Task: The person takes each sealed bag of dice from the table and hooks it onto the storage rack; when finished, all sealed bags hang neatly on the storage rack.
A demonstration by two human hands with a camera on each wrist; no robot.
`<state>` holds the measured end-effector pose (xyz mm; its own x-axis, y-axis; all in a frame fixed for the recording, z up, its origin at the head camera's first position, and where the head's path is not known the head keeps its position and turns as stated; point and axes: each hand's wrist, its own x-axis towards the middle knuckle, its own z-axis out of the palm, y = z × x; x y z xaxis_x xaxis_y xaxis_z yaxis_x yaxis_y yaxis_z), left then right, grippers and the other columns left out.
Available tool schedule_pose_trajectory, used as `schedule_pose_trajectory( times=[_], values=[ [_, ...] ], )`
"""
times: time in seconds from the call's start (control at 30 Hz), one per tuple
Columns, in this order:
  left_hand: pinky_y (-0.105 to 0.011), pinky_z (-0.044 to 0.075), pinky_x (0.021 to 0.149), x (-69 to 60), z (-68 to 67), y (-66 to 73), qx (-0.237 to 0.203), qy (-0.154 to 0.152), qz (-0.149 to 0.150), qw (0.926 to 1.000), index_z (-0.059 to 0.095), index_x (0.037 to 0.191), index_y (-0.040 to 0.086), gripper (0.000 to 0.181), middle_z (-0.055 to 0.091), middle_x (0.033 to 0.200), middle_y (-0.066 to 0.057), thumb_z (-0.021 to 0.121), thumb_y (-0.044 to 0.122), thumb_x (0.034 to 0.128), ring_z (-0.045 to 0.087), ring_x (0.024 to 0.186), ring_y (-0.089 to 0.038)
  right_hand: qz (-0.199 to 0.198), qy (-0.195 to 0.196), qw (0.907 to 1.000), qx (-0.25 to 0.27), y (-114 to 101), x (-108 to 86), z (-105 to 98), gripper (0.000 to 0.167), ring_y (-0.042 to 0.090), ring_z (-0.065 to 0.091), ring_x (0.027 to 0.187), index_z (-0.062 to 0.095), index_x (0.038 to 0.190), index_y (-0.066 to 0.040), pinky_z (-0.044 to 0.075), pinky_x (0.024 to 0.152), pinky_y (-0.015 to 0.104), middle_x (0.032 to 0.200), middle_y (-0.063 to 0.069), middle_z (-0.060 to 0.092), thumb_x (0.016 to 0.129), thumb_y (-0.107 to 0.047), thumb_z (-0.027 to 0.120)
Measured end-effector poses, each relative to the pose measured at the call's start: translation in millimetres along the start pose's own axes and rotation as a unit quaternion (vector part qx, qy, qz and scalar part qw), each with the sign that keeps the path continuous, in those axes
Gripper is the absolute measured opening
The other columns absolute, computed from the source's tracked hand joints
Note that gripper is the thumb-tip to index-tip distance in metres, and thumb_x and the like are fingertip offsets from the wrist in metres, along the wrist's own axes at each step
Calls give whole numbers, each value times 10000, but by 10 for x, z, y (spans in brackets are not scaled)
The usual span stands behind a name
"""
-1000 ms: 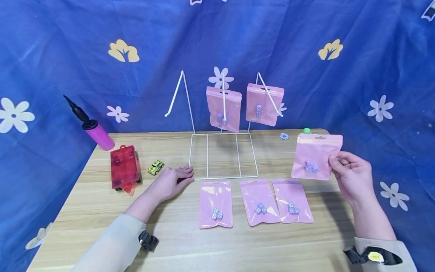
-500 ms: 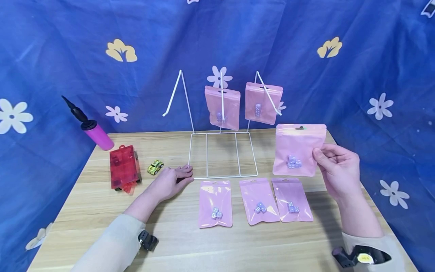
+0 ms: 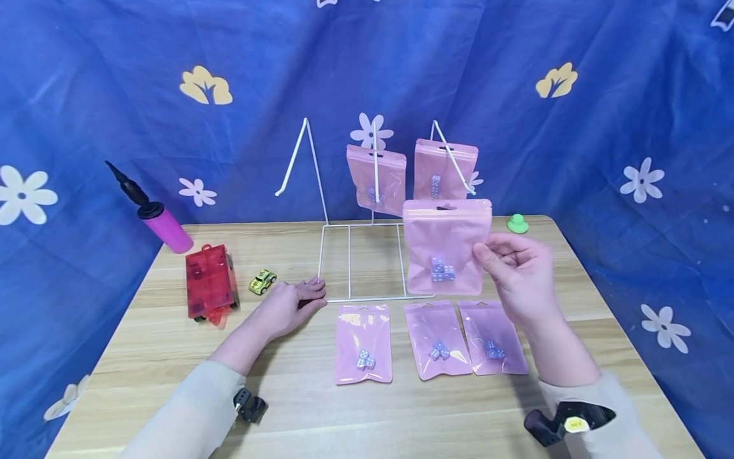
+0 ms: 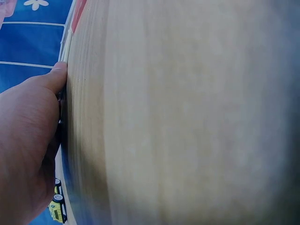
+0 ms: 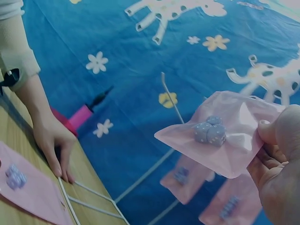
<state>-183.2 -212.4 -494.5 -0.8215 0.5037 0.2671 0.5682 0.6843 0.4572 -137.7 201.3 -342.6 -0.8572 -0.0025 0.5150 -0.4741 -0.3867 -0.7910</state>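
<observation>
My right hand point(image 3: 522, 277) pinches the right edge of a pink zip bag point(image 3: 447, 220) with several purple dice point(image 5: 211, 131) in it. The bag is raised upright over the right part of a white wire rack's base point(image 3: 375, 298). My left hand point(image 3: 291, 307) presses its thumb and fingertips on the front left corner of that base. Two pink bags hang on the rack, one on the middle hook point(image 3: 376, 169) and one on the right hook point(image 3: 455, 167); the held bag overlaps the latter in the head view. The left hook point(image 3: 294, 156) bears nothing.
Pink dice bags lie on the table in front of the rack: a left bag point(image 3: 364, 331), a middle bag point(image 3: 432, 328) and a right bag point(image 3: 492, 325). Left stand a yellow-green toy car point(image 3: 262, 282), a red box point(image 3: 209, 284) and a pink pump point(image 3: 167, 231). A green hat-shaped piece point(image 3: 517, 224) lies back right.
My right hand has carried the pink zip bag leftward and slightly up, from the table's right side to in front of the rack. My left hand stays on the rack's corner.
</observation>
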Motion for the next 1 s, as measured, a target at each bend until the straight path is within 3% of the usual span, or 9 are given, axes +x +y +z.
schedule_pose_trajectory(
  times=[0.13, 0.3, 0.47, 0.6, 0.73, 0.93, 1.0],
  values=[
    [-494, 490, 1097, -9, -10, 5, 4, -16, -38, 10000, 763, 1243, -3, 359, 698, 1308, -150, 790, 245, 986, 635, 1279, -332, -62, -163, 9995, -248, 71, 38, 170, 99, 108, 721, 719, 772, 980, 96, 573, 623, 179, 849, 102, 780, 897, 149, 761],
    [-488, 495, 1093, -14, -19, 13, 6, -4, -29, 10000, 763, 1244, -3, 358, 700, 1306, -150, 792, 242, 986, 636, 1278, -325, 82, -274, 9975, -652, 131, 72, 382, 243, 94, 721, 750, 785, 978, 44, 595, 667, 194, 869, 60, 785, 897, 237, 661],
    [-490, 499, 1090, -19, -28, 15, 0, 16, 4, 10000, 764, 1241, -5, 352, 703, 1302, -154, 799, 227, 979, 638, 1277, -325, 48, -527, 9957, -760, 182, 104, 603, 107, 109, 728, 757, 711, 987, 181, 618, 695, 222, 878, 57, 783, 895, 218, 671],
    [-481, 493, 1099, -23, -26, 13, -2, -40, -80, 10000, 765, 1247, 11, 347, 696, 1317, -142, 797, 233, 982, 627, 1292, -316, -20, -753, 9943, -751, 223, 129, 781, 118, 122, 737, 765, 665, 1017, 239, 623, 697, 231, 887, 61, 781, 907, 199, 681],
    [-484, 492, 1101, -35, -29, 18, -28, -74, -153, 9999, 789, 1215, 42, 298, 712, 1284, -141, 796, 228, 983, 634, 1284, -330, -85, -874, 9931, -772, 266, 166, 971, 127, 138, 750, 788, 686, 1027, 220, 631, 710, 241, 888, 114, 777, 921, 155, 714],
    [-445, 627, 900, -53, -20, 16, -22, 67, -21, 10000, 833, 1169, 128, 214, 797, 1095, -72, 800, 219, 978, 767, 1035, -271, -186, -985, 9927, -672, 387, 213, 1235, 104, 137, 753, 806, 698, 1002, 209, 628, 711, 240, 886, 255, 745, 904, 177, 711],
    [-444, 626, 893, -50, -12, 10, -81, 141, 47, 9999, 838, 1155, 147, 198, 801, 1091, -40, 809, 208, 969, 765, 1034, -255, -181, -1026, 9926, -619, 435, 223, 1311, 98, 134, 750, 807, 699, 999, 207, 625, 708, 238, 893, 284, 738, 903, 187, 702]
  ],
)
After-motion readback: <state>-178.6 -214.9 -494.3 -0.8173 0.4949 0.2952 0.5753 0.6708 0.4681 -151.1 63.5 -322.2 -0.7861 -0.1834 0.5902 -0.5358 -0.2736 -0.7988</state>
